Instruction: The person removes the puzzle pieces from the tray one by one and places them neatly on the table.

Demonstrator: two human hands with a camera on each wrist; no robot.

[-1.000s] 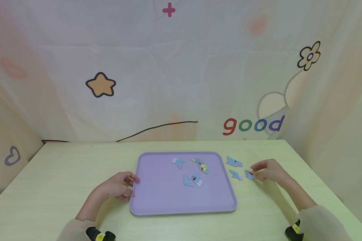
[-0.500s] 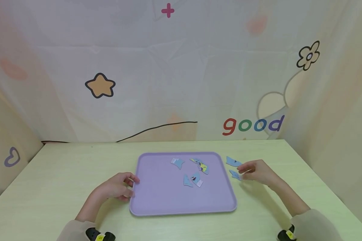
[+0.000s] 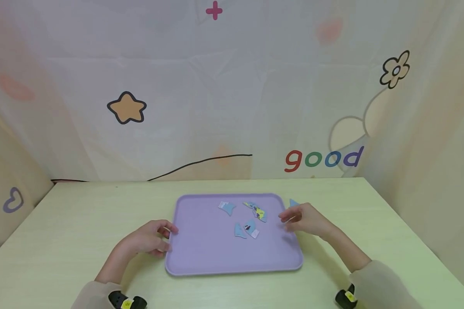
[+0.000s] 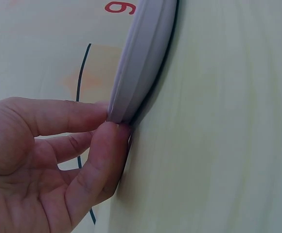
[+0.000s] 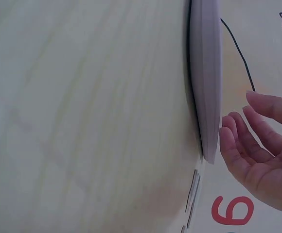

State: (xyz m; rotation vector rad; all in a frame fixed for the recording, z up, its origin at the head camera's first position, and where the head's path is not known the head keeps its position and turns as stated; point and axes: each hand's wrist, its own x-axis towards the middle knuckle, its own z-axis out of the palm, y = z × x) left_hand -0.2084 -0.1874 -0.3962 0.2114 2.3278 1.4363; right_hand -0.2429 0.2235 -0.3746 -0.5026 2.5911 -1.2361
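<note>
A purple tray lies on the table, with several blue puzzle pieces on it. My left hand is at the tray's left edge; in the left wrist view its thumb and forefinger pinch the tray rim. My right hand hovers over the tray's right edge with loosely bent fingers. In the right wrist view a gap separates its thumb and fingers, and nothing shows between them. One loose blue piece peeks out behind that hand, which hides other pieces beside the tray.
Thin piece edges show beyond the tray's end in the right wrist view. The pale table extends on both sides of the tray. A printed curtain closes off the back.
My right hand has moved left from the loose pieces to the tray's right edge and now covers most of those pieces. The left hand and the tray have stayed put.
</note>
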